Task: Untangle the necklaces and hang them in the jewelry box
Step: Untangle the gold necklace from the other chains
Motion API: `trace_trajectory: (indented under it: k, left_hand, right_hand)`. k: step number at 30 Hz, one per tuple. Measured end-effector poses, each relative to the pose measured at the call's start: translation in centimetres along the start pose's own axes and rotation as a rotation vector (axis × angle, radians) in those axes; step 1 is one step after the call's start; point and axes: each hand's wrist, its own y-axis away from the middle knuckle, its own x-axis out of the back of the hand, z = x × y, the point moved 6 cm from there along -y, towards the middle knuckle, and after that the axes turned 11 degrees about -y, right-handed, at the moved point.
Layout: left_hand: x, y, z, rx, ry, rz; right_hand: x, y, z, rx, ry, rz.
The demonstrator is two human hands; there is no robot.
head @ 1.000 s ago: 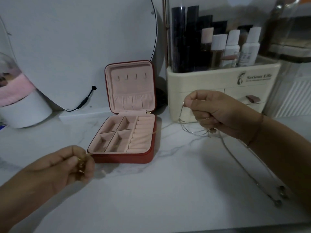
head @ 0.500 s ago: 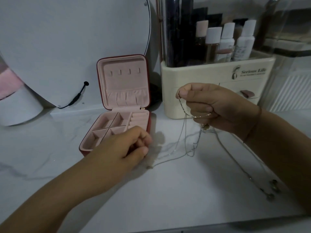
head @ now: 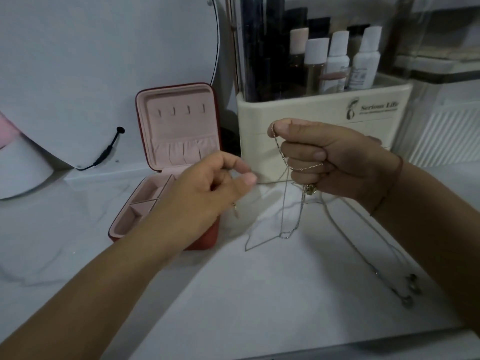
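Head view: the right hand point(head: 335, 162) is fisted round the tangled necklaces point(head: 291, 216), whose loops hang down to the white counter point(head: 233, 294). The left hand point(head: 207, 193) curls round a chain end point(head: 235, 211), its small charm dangling beneath the palm. The open red jewelry box point(head: 181, 126) stands just behind the left hand, beside a cream organizer point(head: 311, 110).
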Motion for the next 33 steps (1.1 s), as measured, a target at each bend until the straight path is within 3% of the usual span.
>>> trace_trajectory:
  k: [7,13,16,22,29,33]
  left_hand:
    - [-3.0,-1.3,1.7,-0.086,-0.132,0.073]
    - [-1.1,-2.1,0.7,-0.025,-0.032,0.175]
    - [1.3,-1.5,0.3,0.011,-0.051,0.261]
    - [3.6,-0.2,-0.5,0.075,-0.133,0.258]
    - [5.4,0.8,-1.2,0.080,-0.114,0.286]
    - [7.0,1.6,-2.0,0.108,-0.151,0.309]
  right_hand:
    - [-0.3,0.1,0.0,0.009,0.041,0.007]
    - [0.3,-0.1,-0.4,0.042,0.050,0.018]
    - [0.7,0.1,-1.1,0.135,0.183,0.080]
    - [0.4,0.6,-2.2,0.307,0.497,0.181]
    - [0.2,0.7,-2.3,0.247,0.295,0.146]
    - [0.4,1.0,-3.1,0.188,0.315,0.163]
